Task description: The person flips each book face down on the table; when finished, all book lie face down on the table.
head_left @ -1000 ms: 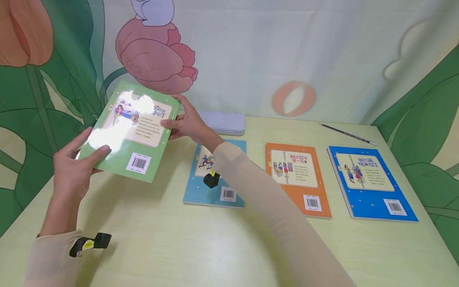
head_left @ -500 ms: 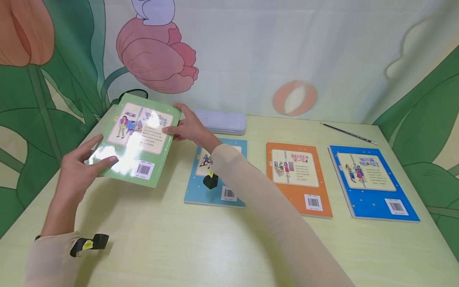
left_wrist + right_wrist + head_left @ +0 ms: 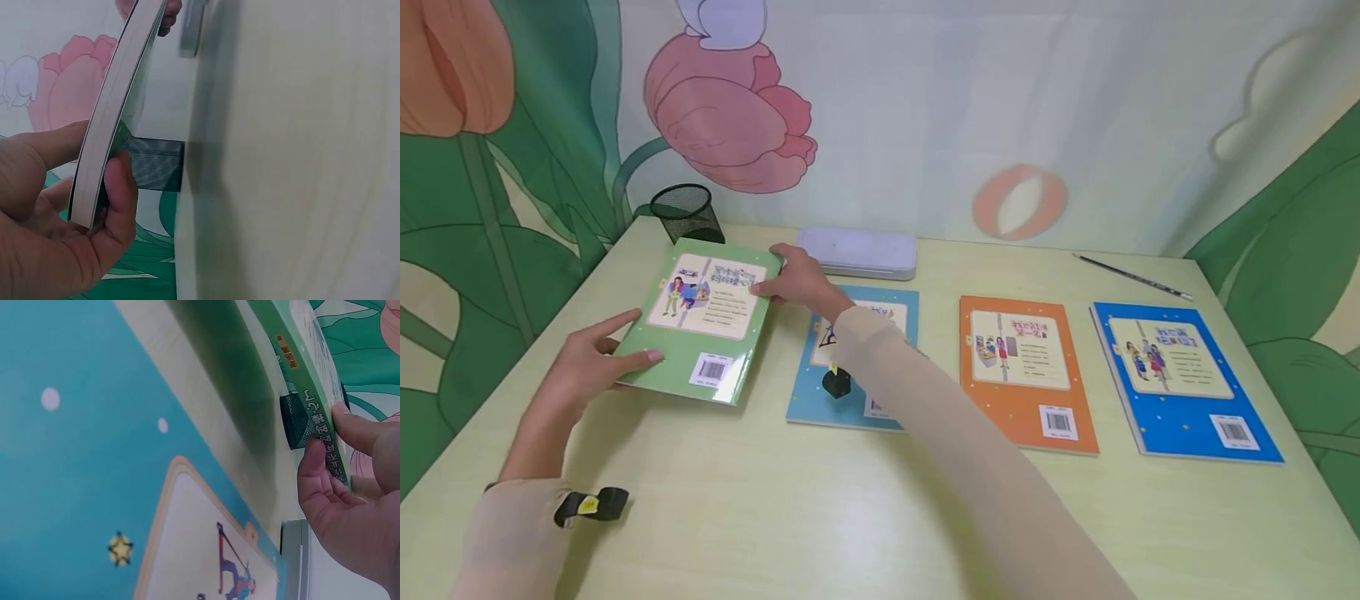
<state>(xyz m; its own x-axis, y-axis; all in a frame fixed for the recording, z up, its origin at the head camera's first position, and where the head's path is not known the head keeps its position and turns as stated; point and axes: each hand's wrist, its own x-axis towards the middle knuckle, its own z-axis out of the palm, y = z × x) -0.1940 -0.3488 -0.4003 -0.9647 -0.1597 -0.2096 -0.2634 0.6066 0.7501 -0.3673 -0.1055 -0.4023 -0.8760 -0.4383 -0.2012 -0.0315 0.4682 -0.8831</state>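
Note:
Both hands hold a green book (image 3: 700, 367) at the left of the table, its barcoded cover facing up. My left hand (image 3: 583, 362) pinches the near left corner, thumb over the cover. On the opposite side, my right hand (image 3: 805, 279) grips the far right edge. Pale page edges of the green book (image 3: 103, 125) show in the left wrist view, tilted and apart from the tabletop. Its lettered spine (image 3: 312, 394) lies between right thumb and fingers in the right wrist view. A light blue book (image 3: 808, 404) lies under the right forearm, partly hidden.
An orange book (image 3: 1022, 417) and a blue book (image 3: 1172, 429) lie flat to the right. Behind them is a pencil (image 3: 1131, 277). A pale pencil case (image 3: 857, 252) and a black mesh pen holder (image 3: 688, 217) stand along the back, before a flower-printed curtain (image 3: 887, 108).
The green book has come down and slightly right, towards the table, with both hands on it, and lies flatter. The mesh pen holder behind it has come into view. Other books stay put.

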